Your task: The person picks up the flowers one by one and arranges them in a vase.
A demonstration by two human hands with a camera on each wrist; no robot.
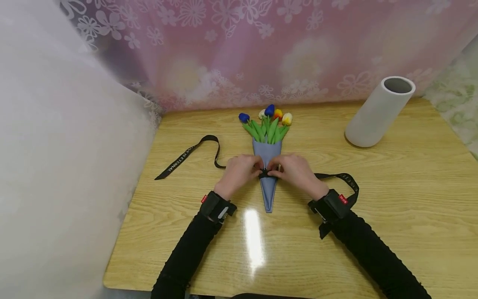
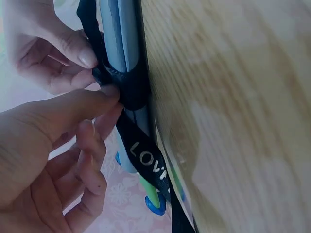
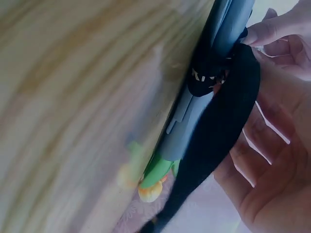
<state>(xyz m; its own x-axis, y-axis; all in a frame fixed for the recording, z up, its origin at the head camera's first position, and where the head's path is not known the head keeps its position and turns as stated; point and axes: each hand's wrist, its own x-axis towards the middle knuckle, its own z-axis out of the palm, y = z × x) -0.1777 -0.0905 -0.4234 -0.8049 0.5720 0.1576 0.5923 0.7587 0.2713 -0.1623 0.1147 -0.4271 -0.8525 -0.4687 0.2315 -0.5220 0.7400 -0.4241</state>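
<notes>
The bouquet [image 1: 267, 150] lies on the table [image 1: 396, 203], a black ribbon [image 2: 134, 88] banding its blue-grey wrap [image 1: 268, 190], and 2 hands meet at that band. The left hand [image 1: 240, 171] pinches the ribbon between thumb and index finger, its other fingers loosely curled; the right hand [image 1: 297, 172] pinches it too, just beside the left. Gripping from opposite sides at the narrowing part of the wrap likely holds the band snug and centred, while the table bears the weight.

The bouquet's long axis runs away from the person: the tapered tip points toward the body, the tulip heads [image 1: 269, 110], 2 of them blue, toward the floral curtain [image 1: 239, 50]. Ribbon tails spread across that axis, the left tail [image 1: 183, 159] curling over the wood, the right tail [image 1: 336, 175] looping beside the wrist strap [image 1: 330, 205]. Farther right, well apart, a white vase [image 1: 373, 114] stands upright, seemingly placed to leave elbow room.
</notes>
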